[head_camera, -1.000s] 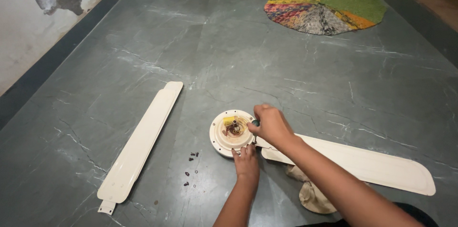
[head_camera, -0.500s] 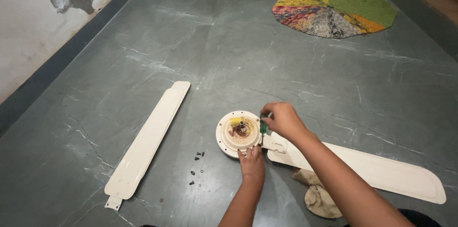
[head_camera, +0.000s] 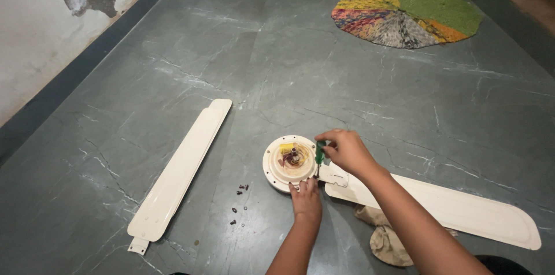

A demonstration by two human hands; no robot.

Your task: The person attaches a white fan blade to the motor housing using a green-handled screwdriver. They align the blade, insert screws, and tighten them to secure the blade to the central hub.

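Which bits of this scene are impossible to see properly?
- Screwdriver tip: head view, too small and hidden between the right hand and left hand.
- Loose screws: too small to count surely.
- Beige cloth: partly covered by the right forearm.
- Attached fan blade root: hidden by the right wrist.

Since a second ago your right hand (head_camera: 345,151) has drawn back off the fan motor hub (head_camera: 291,163) toward the attached blade (head_camera: 439,205). It had hidden all but the tip of the green-handled screwdriver (head_camera: 318,155); now the handle shows upright at the hub's rim. Your left hand (head_camera: 306,196) has edged slightly nearer the hub.
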